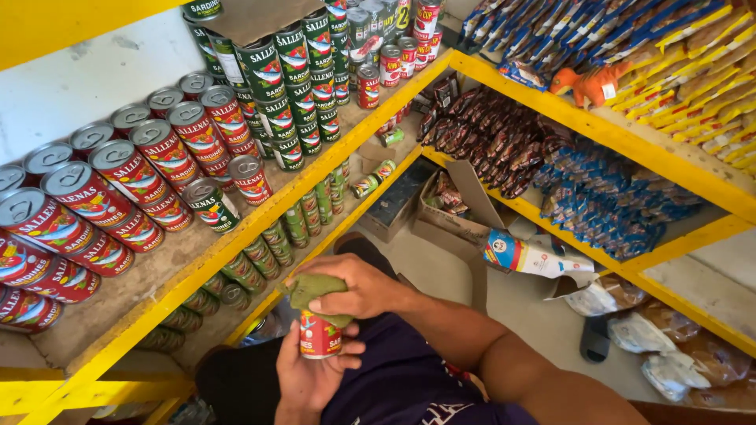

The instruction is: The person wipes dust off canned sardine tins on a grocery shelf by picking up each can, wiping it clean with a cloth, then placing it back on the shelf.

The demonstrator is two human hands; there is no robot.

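My left hand [309,374] grips a red-labelled tin can [319,335] upright in front of my lap. Pressed onto the can's top is a crumpled green cloth [313,290], held there by my right hand [354,285]. Both hands sit just off the front edge of a yellow-framed shelf [236,236]. On that shelf, red-labelled cans [126,173] stand in stacked rows. Green-labelled cans [291,63] are stacked further back.
A lower shelf holds more green cans [272,240]. To the right, yellow shelves [630,145] carry dark and blue snack packets [598,197] and yellow-blue packets [677,47]. A cardboard box [453,208], a plastic bag [531,256] and bagged goods [677,346] lie on the floor.
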